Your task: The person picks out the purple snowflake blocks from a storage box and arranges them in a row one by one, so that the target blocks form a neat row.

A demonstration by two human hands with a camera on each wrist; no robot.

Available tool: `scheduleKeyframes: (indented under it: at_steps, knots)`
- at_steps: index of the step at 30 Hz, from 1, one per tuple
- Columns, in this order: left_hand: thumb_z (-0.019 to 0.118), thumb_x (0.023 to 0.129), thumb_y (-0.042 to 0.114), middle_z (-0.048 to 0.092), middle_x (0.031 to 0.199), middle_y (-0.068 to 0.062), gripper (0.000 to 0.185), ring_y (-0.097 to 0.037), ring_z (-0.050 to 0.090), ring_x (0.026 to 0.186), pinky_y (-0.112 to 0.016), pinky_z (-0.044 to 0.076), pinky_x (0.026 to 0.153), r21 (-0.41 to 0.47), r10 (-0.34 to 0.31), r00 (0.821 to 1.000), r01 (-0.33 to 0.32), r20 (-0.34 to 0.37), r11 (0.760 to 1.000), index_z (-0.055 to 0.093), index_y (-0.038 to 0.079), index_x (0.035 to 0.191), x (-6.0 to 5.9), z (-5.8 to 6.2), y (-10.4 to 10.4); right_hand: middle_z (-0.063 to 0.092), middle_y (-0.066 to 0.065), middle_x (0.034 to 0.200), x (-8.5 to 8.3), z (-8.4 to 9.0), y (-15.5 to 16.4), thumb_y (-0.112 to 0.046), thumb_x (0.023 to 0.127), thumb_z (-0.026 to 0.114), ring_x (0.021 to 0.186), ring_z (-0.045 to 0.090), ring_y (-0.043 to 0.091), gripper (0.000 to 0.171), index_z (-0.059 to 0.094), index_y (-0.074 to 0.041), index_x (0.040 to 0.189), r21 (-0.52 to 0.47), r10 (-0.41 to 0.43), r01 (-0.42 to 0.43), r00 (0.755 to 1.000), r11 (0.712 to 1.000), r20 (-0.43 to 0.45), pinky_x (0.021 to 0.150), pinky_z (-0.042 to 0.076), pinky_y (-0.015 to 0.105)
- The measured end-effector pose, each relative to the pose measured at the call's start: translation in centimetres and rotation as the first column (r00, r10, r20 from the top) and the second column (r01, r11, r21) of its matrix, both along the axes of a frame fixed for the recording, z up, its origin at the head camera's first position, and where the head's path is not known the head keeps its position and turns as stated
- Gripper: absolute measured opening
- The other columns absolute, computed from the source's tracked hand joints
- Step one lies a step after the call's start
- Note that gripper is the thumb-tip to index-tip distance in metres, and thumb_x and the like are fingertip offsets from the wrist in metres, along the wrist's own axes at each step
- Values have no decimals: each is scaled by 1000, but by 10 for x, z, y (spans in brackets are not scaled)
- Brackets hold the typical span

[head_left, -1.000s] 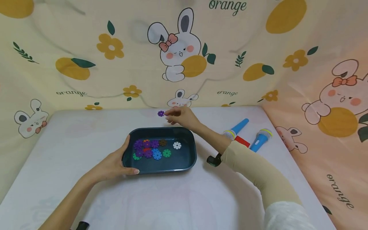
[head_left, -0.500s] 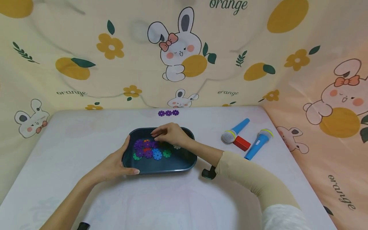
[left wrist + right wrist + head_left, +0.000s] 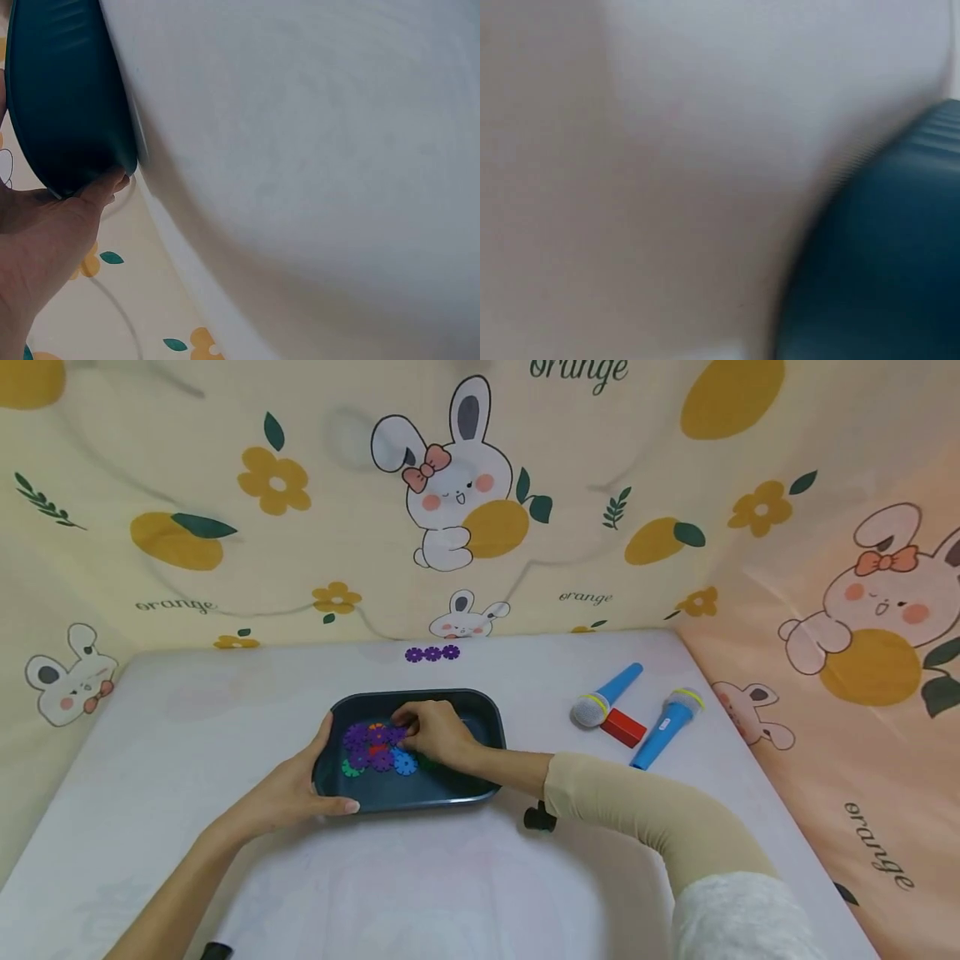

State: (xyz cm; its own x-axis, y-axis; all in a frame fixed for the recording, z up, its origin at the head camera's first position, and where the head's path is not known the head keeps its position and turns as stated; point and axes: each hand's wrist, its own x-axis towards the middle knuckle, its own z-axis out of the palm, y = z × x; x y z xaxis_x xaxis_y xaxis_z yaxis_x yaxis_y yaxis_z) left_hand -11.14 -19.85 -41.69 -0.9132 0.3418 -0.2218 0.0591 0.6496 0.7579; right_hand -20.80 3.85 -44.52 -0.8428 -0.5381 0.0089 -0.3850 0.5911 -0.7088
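right hand [image 3: 435, 735] inside dark teal plastic tray [image 3: 483, 714], fingers curled down onto heap of coloured plastic gear discs [image 3: 375, 747] at tray's left half; discs directly under and just left of fingertips, pinch on any one disc not discernible

left hand [image 3: 288, 793] grips tray's near-left rim, thumb along front edge

three purple discs [image 3: 432, 653] in row on white table [image 3: 225, 710], beyond tray, well apart from both hands

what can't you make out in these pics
1. Head view: whether the right hand pinches a disc; its fingers cover the discs beneath in the tray.
2. Right wrist view: the hand is out of frame; only blurred tray wall and table show.
3. Left wrist view: the tray's inside; its outer wall faces the camera.
4. Head view: the small black thing, partly hidden by the sleeve.
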Motion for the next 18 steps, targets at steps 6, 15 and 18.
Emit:
scheduleKeyframes:
  at_steps: [6,15,18]
  knots:
    - [86,76,41,12,158,-35,132,-56,21,141,-67,25,110,5,6,1000,-6,-2,1000,-12,9,158,0,0,-1,73,3,100,1,-4,-3,-9,82,82,81,66,5,24,74,-7,105,33,25,-23,997,999,-79,72,52,13]
    - [86,76,40,12,158,-34,131,-55,20,142,-67,24,110,4,13,1000,-13,4,1000,-11,11,158,0,-3,-2,65,-3,88,6,-4,-3,-15,80,85,81,59,5,15,74,-15,91,105,77,-64,989,992,-123,70,48,14]
    - [86,76,40,11,159,-33,131,-55,18,142,-67,23,110,11,10,1000,-10,3,1000,-12,12,158,1,-5,-2,67,-4,86,6,-2,-3,-15,81,84,78,59,3,13,75,-15,90,101,84,-75,992,992,-94,69,48,14]
